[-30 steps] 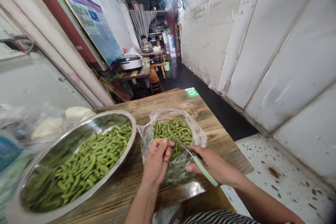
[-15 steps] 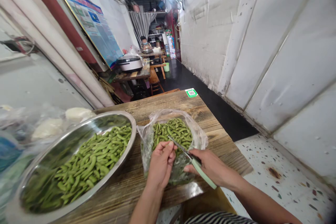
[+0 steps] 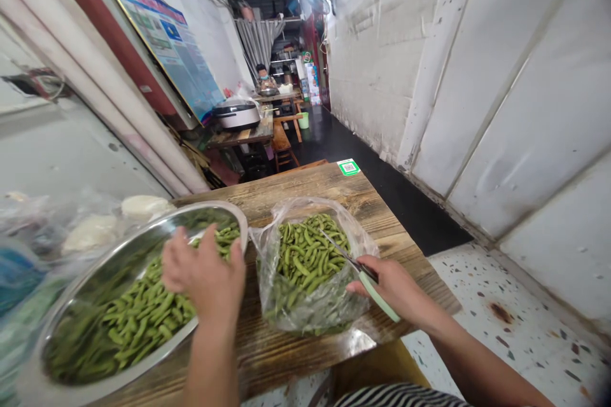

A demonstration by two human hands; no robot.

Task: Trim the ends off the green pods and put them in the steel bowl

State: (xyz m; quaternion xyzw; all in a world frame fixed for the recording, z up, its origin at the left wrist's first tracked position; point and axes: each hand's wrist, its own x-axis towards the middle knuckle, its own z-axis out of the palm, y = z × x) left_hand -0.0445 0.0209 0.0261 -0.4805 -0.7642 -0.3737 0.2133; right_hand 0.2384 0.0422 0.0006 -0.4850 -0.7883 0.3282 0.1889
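Over the right side of a wide metal bowl [image 3: 241, 219] is my left hand [image 3: 205, 270], its fingers spread and a little blurred, with nothing seen in it. Many green edamame pods [image 3: 147, 315] lie in the bowl. My right hand [image 3: 389, 283] is closed around scissors [image 3: 377, 296] with pale green handles. Their blades point up and left over a clear plastic bag [image 3: 329, 308], which stands open on the table and holds more edamame pods [image 3: 310, 251].
The wooden table [image 3: 382, 222] has a green QR code card [image 3: 348, 167] at its far corner. Plastic bags with pale contents [image 3: 95, 232] crowd the left side. Beyond stand an electric cooker [image 3: 236, 116] on another table and a seated person [image 3: 265, 79]. A white wall [image 3: 382, 70] runs along the right.
My left hand has moved left from the scissor tips above the bag to over the bowl, and its fingers have opened. My right hand keeps the scissors, shifted slightly right.
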